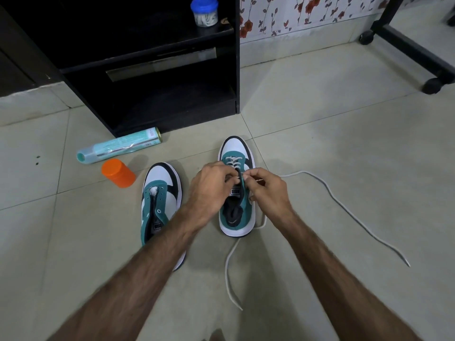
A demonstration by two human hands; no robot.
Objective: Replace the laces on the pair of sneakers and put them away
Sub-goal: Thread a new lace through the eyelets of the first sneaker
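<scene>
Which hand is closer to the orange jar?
Left. The left hand is over the right sneaker, nearer the orange jar; the right hand is farther right.

Pale tiled floor (332,124), black open cabinet (172,77) — floral wallpaper (307,16) behind.

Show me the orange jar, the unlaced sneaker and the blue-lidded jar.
orange jar (118,173): head view, on its lid.
unlaced sneaker (161,179): head view, on its white toe.
blue-lidded jar (204,11): head view, on its side.
</scene>
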